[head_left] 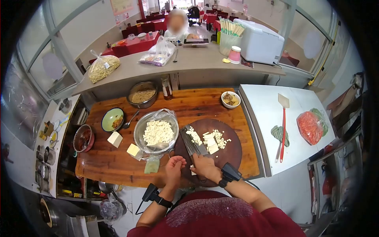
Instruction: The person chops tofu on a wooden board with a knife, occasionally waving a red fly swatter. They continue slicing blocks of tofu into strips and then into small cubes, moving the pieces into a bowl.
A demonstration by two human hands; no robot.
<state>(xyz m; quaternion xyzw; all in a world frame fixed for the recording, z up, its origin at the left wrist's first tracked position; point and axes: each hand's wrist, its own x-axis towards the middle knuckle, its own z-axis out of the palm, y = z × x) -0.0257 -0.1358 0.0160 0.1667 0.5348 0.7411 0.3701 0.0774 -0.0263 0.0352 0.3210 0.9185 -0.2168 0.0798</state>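
Note:
My right hand (pixel 205 165) grips a cleaver (pixel 193 144) by its handle, with the wide blade lying low over the round dark cutting board (pixel 233 152). Small white tofu cubes (pixel 194 135) sit along the blade. Cut tofu pieces (pixel 213 141) and loose cubes are on the board to its right. Left of the handle, my left hand (pixel 175 166) has its fingers curled together with nothing showing in them. Beyond it stands a metal bowl (pixel 137 132) lined with a clear plastic bag and holding a heap of tofu cubes (pixel 158 132).
Two tofu blocks (pixel 115 139) and a green cloth (pixel 152 166) lie left on the wooden table (pixel 106 166). A green bowl (pixel 112 119), spoon (pixel 131 119) and sauce bowl (pixel 83 138) are farther left. A white bowl (pixel 230 99) stands behind the board. Across the counter is a person (pixel 177 33).

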